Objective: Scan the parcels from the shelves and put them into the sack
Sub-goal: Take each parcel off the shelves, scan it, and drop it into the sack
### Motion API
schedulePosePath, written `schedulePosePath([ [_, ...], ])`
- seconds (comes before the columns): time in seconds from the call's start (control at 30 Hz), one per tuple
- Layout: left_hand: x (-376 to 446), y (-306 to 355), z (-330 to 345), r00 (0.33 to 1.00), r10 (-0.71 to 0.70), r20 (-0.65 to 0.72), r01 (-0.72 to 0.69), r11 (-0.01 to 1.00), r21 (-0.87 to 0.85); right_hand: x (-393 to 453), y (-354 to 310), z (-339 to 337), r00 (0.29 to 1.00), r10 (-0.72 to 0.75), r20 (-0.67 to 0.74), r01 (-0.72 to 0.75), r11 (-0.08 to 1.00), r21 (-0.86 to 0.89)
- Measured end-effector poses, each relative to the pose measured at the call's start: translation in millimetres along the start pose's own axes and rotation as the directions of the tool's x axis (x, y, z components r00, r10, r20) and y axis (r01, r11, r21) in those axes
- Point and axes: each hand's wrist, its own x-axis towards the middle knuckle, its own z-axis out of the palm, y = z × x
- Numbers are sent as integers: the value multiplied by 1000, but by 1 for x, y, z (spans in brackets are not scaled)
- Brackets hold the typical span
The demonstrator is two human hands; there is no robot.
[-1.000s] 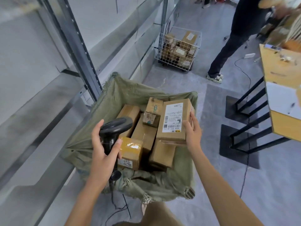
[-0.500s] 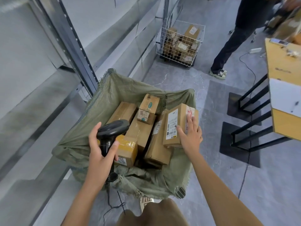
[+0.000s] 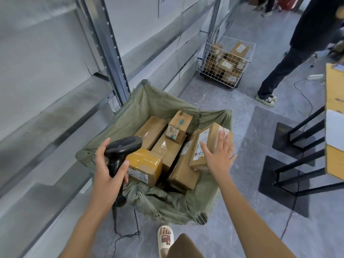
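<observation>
A green woven sack (image 3: 149,105) stands open on the floor beside the metal shelves (image 3: 61,101), holding several cardboard parcels. My left hand (image 3: 107,170) grips a black handheld scanner (image 3: 122,146) over the sack's near left side. A brown parcel with a white label (image 3: 206,146) lies tilted at the sack's right side on top of other boxes. My right hand (image 3: 219,155) hovers over it with fingers spread and straight, blurred, at most touching its top.
A white wire basket (image 3: 226,64) of parcels stands farther down the aisle. Another person's legs (image 3: 275,79) are at the upper right. A yellow table (image 3: 334,116) on black legs is at the right edge. A cable (image 3: 305,94) runs across the floor.
My right hand lowered the labelled parcel into the sack's right side and let go, its fingers now spread. The left hand kept hold of the scanner.
</observation>
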Motion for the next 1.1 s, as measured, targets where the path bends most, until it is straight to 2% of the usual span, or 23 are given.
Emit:
schedulePosePath([
  [0.13,-18,6,-31,996,24,-82,-22,1000,19,-19,-55,3,979,-204,9,204,979,27],
  [0.23,-42,7,-67,983,46,-176,-39,998,44,-55,-110,22,911,-412,39,411,911,13],
  [0.37,-108,3,-130,944,16,-329,13,996,88,-135,-171,61,758,-628,176,636,771,13],
  [0.53,-240,-6,-213,841,-61,-537,130,987,91,-277,-211,107,470,-816,336,853,519,66],
  [0.67,-355,-2,-264,703,-85,-706,215,972,96,-402,-222,136,198,-875,441,925,316,211],
  [0.87,-502,15,-311,405,-78,-911,335,940,69,-570,-219,171,-169,-850,498,894,80,441],
  [1.0,-568,20,-335,235,-54,-971,406,913,47,-663,-213,189,-373,-778,506,839,-51,541],
  [1.1,-602,18,-353,137,-4,-991,441,896,57,-723,-216,203,-481,-718,503,802,-128,584],
])
